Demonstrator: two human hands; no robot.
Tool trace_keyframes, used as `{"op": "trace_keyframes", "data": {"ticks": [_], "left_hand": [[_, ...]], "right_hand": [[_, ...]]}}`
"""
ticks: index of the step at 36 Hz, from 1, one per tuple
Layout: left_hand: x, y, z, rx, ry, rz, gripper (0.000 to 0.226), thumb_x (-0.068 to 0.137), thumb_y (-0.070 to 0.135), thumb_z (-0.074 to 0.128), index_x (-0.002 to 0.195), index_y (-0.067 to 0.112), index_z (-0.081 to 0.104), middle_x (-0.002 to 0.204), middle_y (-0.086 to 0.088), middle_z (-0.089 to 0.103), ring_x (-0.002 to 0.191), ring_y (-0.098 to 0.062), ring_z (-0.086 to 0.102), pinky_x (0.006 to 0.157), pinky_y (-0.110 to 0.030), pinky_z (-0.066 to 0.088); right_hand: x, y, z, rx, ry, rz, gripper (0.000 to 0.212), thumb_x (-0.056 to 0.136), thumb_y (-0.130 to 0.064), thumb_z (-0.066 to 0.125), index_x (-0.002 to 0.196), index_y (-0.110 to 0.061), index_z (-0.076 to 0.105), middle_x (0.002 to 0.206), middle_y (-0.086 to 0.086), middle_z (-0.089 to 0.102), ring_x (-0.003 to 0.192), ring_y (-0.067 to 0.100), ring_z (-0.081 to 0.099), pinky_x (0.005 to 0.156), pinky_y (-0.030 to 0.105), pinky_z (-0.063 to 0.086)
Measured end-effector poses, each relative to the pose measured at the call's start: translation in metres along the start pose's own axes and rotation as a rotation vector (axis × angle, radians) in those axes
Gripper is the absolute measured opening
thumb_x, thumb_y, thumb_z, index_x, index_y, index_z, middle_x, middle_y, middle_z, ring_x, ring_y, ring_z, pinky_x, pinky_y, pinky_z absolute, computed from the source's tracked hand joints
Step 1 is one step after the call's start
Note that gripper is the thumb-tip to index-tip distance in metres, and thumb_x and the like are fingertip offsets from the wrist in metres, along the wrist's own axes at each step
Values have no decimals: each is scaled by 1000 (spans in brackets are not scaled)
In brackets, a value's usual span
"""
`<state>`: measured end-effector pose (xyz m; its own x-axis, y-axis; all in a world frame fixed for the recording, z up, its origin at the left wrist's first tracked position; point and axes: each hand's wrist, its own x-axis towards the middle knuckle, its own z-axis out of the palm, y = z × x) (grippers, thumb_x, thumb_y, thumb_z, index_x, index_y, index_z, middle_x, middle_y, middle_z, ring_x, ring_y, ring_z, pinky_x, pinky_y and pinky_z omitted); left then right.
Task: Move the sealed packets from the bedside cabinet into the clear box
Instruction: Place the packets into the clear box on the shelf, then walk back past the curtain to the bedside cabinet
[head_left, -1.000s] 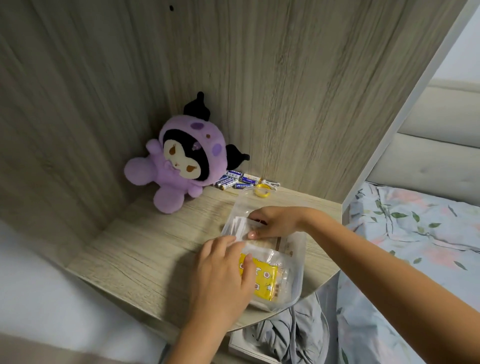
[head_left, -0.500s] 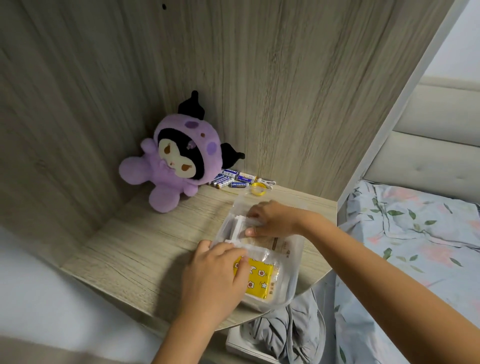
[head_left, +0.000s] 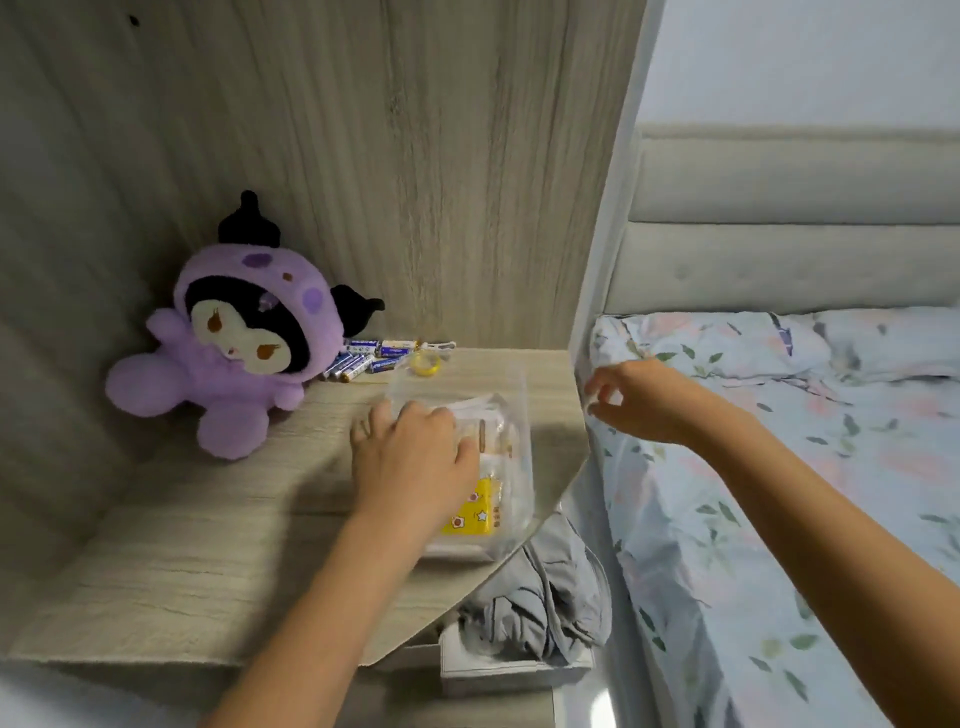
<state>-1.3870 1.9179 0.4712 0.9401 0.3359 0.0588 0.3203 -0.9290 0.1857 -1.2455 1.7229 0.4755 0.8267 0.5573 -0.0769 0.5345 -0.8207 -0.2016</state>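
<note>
Packets, sealed, several, lying in a flat clear plastic box (head_left: 511, 415) at centre frame, on the pale wood-grain top of the bedside cabinet (head_left: 208, 561), near its right front edge. One yellow packet with star and flower prints (head_left: 475, 512) shows at the lower end; white and tan packets (head_left: 483, 415) lie at the upper end.

Long axis of box: runs from lower centre up toward the back wall, tilted slightly left at the top; the yellow packet lies along the same line.

Left hand (head_left: 410, 462): nearer; rests on the left half of the box, fingers (head_left: 371, 423) curled over the packets, pointing up-frame along the axis. Whether they pinch a packet or only press cannot be told.

Right hand (head_left: 631, 400): right of the box, apart from it, over the cabinet's edge beside the floral bed sheet (head_left: 779, 519); fingers loosely curled, holding nothing.

Other: purple plush doll (head_left: 234, 338), batteries (head_left: 374, 358), yellow ring (head_left: 425, 364) at upper left.
</note>
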Motion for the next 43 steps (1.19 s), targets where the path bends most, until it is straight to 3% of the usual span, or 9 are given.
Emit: {"op": "trace_keyframes", "data": {"ticks": [5,8,13,16,19,23,28,37,43], "left_hand": [[18,35,-17,108,-24,211,38,92,37,42,121,21,60,127,-5,57,124,-29,41,102,-39,31],[12,70,-21,120,-80,426,38,93,35,41,123,20,58,130,-6,55,125,-31,41,99,-40,36],[-18,145,-10,191,-143,773,30,96,35,38,108,15,57,116,-8,60,109,-30,52,76,-35,35],[-43,190,3,229,-172,950,34,96,35,38,117,17,58,116,-9,61,106,-30,55,72,-33,35],[-81,230,15,273,-196,1138,34,98,33,37,119,17,59,113,-8,63,101,-29,58,69,-33,39],[-158,281,24,287,-281,1372,37,101,31,33,134,29,49,129,-4,58,111,-27,56,76,-34,46],[-270,337,32,266,-305,1610,38,101,36,32,136,31,45,131,-1,57,114,-24,55,79,-34,46],[-438,400,61,264,-455,1791,42,99,45,35,138,28,43,135,0,51,117,-22,53,88,-35,45],[-529,452,84,146,-559,1742,44,98,44,39,137,25,44,139,-2,45,115,-22,54,92,-37,45]], "right_hand": [[-82,20,13,-12,-6,263,31,94,-28,54,122,-18,59,119,2,64,105,23,59,87,32,47],[-143,35,23,-4,-13,442,31,94,-32,51,123,-21,57,122,1,62,109,22,56,89,35,48],[-256,54,36,-13,-13,748,30,95,-33,49,121,-21,57,123,2,59,113,23,54,90,36,48],[-328,61,40,-23,-7,923,29,95,-32,48,120,-21,56,122,3,60,112,24,54,88,37,49],[-401,62,47,-26,14,1105,29,95,-32,47,121,-20,52,120,3,60,109,24,54,86,38,49],[-492,48,62,25,92,1335,32,95,-31,48,124,-19,46,118,4,61,104,26,57,83,40,51],[-598,20,78,110,148,1538,36,94,-31,50,127,-18,43,119,5,60,104,26,58,83,40,51],[-791,-5,94,211,140,1752,36,93,-32,49,127,-19,45,123,3,57,107,24,56,87,38,49],[-898,-9,106,256,152,1799,39,95,-29,47,133,-23,41,123,1,58,107,20,55,83,32,47]]}}
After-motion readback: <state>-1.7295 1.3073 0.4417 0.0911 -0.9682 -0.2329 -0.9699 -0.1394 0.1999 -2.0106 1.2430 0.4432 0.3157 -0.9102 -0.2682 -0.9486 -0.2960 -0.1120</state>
